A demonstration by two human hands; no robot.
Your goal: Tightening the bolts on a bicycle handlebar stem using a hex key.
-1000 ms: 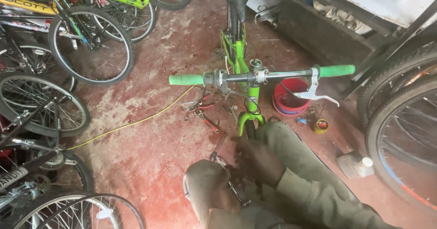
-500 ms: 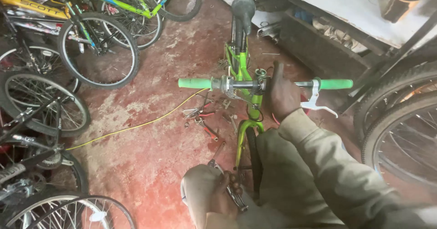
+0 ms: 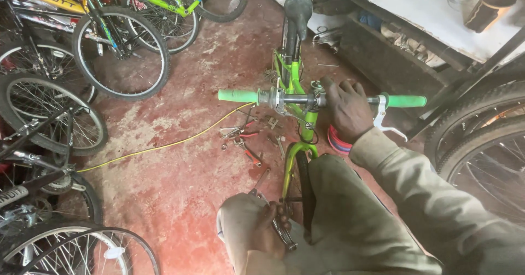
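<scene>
Overhead, right hand (image 3: 346, 110) clasps handlebar (image 3: 306, 99); left hand (image 3: 269, 227) grips wrench (image 3: 276, 223).

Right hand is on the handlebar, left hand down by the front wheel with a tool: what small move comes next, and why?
Probably turn the wrench in the left hand at the front wheel, since the right hand already grips and steadies the handlebar.

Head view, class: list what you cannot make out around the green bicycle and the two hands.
- Front wheel: lower part hidden behind the person's knees.
- Tool at the left hand: partly covered by fingers; its kind is unclear.
- Handlebar under the right hand: the gripped stretch is covered.
- Red container: mostly behind the sleeve.
- Tools on the floor: too small to identify.
</scene>
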